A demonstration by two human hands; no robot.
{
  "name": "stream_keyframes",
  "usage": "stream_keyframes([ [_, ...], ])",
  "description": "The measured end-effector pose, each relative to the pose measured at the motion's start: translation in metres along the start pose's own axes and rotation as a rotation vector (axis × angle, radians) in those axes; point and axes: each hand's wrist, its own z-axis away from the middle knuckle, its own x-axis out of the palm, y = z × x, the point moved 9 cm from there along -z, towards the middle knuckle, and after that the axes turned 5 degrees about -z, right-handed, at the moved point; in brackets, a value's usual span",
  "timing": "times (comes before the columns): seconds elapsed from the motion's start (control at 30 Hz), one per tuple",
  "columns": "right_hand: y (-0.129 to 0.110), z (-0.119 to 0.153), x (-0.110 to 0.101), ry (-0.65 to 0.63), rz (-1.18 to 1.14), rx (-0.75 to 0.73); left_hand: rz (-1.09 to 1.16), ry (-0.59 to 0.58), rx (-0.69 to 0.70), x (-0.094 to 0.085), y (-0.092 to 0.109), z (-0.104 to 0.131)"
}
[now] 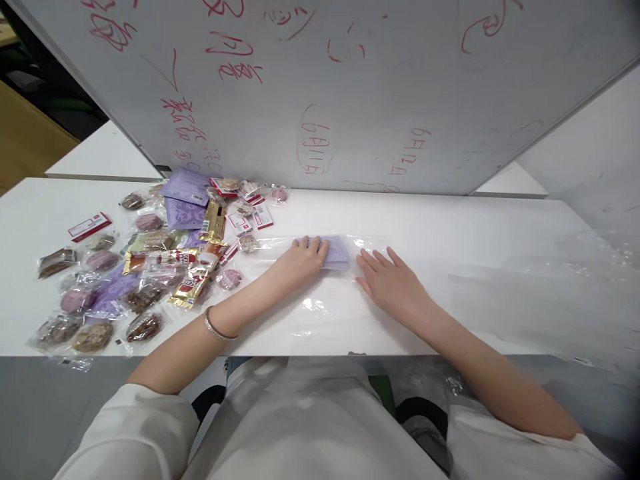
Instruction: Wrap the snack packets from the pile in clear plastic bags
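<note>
A clear plastic bag point(320, 308) lies flat on the white table in front of me, with a light purple packet point(337, 255) under or inside its film. My left hand point(303, 259) rests palm down over the left part of the packet, fingers stretched out. Just right of the packet, my right hand point(393, 281) presses flat on the clear film, its fingers spread. Both palms face the table, so their undersides are hidden. Close to my left wrist sits a small pink wrapped snack point(229, 279).
Several wrapped snacks, gold sachets point(193, 283) and purple packets point(185, 187) are heaped on the table's left side. A whiteboard point(360, 87) with red writing stands along the back. Clear plastic sheeting point(545, 300) covers part of the right side.
</note>
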Motion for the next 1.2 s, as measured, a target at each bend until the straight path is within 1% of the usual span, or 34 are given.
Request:
stream_keyframes([
  [0.03, 0.008, 0.004, 0.0, 0.012, 0.022, 0.005, 0.013, 0.008, -0.008, 0.001, -0.004, 0.001],
  [0.07, 0.017, 0.01, -0.005, 0.032, 0.045, 0.011, 0.023, 0.013, -0.019, 0.002, -0.007, 0.001],
  [0.13, 0.03, 0.026, -0.025, 0.1, 0.085, 0.032, 0.03, 0.012, -0.041, 0.004, -0.014, 0.001],
  [0.17, 0.032, 0.034, -0.037, 0.122, 0.081, 0.024, 0.028, 0.009, -0.05, 0.005, -0.016, 0.001],
  [0.2, 0.029, 0.039, -0.047, 0.117, 0.05, -0.014, 0.024, 0.006, -0.058, 0.005, -0.017, 0.001],
  [0.27, 0.013, 0.041, -0.058, 0.052, -0.07, -0.133, 0.01, 0.004, -0.067, 0.004, -0.018, -0.001],
  [0.33, -0.004, 0.028, -0.057, -0.03, -0.195, -0.204, -0.002, 0.006, -0.072, 0.001, -0.017, -0.002],
  [0.4, -0.01, 0.003, -0.045, -0.06, -0.239, -0.17, 0.003, 0.004, -0.069, 0.0, -0.017, -0.003],
  [0.47, -0.008, -0.022, -0.026, -0.038, -0.203, -0.113, 0.013, -0.005, -0.062, 0.0, -0.017, -0.003],
  [0.53, 0.002, -0.039, -0.011, 0.023, -0.125, -0.06, 0.0, -0.014, -0.05, 0.0, -0.017, -0.004],
  [0.6, 0.018, -0.045, -0.003, 0.106, -0.024, -0.006, -0.022, -0.02, -0.039, 0.0, -0.018, -0.004],
  [0.67, 0.039, -0.042, -0.003, 0.171, 0.066, 0.05, -0.025, -0.027, -0.035, -0.001, -0.02, -0.004],
  [0.73, 0.06, -0.036, -0.006, 0.204, 0.12, 0.099, -0.004, -0.032, -0.047, -0.003, -0.021, -0.004],
  [0.8, 0.074, -0.027, -0.017, 0.246, 0.152, 0.143, 0.014, -0.03, -0.063, -0.005, -0.022, -0.004],
  [0.83, 0.077, -0.02, -0.026, 0.292, 0.167, 0.172, 0.02, -0.025, -0.071, -0.006, -0.022, -0.003],
  [0.87, 0.077, -0.012, -0.038, 0.358, 0.176, 0.209, 0.024, -0.016, -0.084, -0.007, -0.022, -0.002],
  [0.93, 0.074, 0.011, -0.066, 0.538, 0.125, 0.324, 0.024, 0.008, -0.124, -0.008, -0.022, -0.001],
  [0.97, 0.072, 0.023, -0.076, 0.616, 0.03, 0.392, 0.02, 0.025, -0.149, -0.007, -0.022, 0.0],
  [1.0, 0.071, 0.033, -0.079, 0.639, -0.129, 0.46, 0.013, 0.049, -0.172, -0.007, -0.021, 0.0],
  [1.03, 0.071, 0.036, -0.071, 0.577, -0.357, 0.52, 0.003, 0.081, -0.19, -0.008, -0.019, 0.0],
  [1.07, 0.068, 0.034, -0.054, 0.448, -0.629, 0.568, -0.009, 0.118, -0.199, -0.008, -0.016, 0.0],
  [1.13, 0.046, 0.02, -0.01, 0.116, -1.191, 0.603, -0.037, 0.2, -0.198, -0.01, -0.007, 0.0],
  [1.17, 0.036, 0.012, 0.005, 0.022, -1.42, 0.603, -0.05, 0.233, -0.184, -0.011, -0.001, 0.0],
  [1.2, 0.032, 0.003, 0.015, 0.02, -1.594, 0.605, -0.061, 0.251, -0.161, -0.01, 0.005, 0.0],
])
